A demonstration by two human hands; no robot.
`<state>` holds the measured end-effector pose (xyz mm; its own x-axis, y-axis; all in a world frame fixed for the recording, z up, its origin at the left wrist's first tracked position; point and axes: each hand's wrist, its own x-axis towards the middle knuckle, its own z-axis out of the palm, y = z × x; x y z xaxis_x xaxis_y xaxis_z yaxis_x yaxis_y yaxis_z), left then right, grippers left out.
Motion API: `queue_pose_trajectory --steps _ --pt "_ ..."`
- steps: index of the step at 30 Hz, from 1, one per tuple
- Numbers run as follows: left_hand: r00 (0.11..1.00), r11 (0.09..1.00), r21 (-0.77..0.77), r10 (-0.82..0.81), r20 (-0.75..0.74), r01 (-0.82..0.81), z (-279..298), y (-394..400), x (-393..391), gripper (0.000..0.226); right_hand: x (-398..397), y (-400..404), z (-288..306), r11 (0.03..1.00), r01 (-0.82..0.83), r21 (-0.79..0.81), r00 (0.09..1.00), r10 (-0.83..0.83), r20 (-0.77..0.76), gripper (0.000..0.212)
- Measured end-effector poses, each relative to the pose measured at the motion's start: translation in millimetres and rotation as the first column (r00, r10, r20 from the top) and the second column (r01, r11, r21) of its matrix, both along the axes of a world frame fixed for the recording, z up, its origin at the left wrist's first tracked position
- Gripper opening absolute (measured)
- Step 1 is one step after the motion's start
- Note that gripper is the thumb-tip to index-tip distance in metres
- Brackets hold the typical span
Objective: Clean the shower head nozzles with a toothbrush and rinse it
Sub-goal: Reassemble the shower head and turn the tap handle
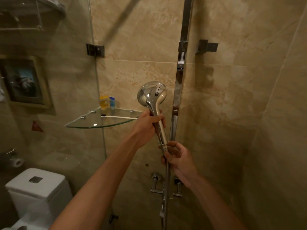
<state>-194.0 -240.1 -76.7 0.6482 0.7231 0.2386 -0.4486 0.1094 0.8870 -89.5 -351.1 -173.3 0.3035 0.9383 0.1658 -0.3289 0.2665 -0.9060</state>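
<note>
A chrome shower head (151, 94) is held upright in front of the tiled wall, its rounded back toward me and its nozzle face hidden. My left hand (148, 121) grips the upper part of its handle. My right hand (178, 156) pinches the bottom of the handle where the metal hose (166, 183) joins it. A white toothbrush (119, 117) with dark bristles lies on the glass corner shelf (86, 124), left of my left hand.
Two small bottles (107, 102) stand at the back of the shelf. A chrome riser rail (178, 90) runs up the wall behind the shower head. Tap handles (156, 184) sit low on the wall. A glass panel separates the toilet (37, 190) at lower left.
</note>
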Motion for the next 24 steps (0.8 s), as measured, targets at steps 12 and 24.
queue_pose_trajectory --steps 12,24 --pt "0.998 0.996 0.083 0.027 -0.060 -0.022 -5.6 0.1 -2.4 0.034 -5.0 -9.0 2.6 1.000 0.018 0.022 0.997 -0.020 0.074 0.039" --pt "0.987 0.988 0.150 0.051 -0.149 -0.028 -3.4 -3.9 -5.0 0.031 -4.0 -9.1 -2.5 0.999 0.030 0.028 1.000 -0.030 -0.003 0.040"
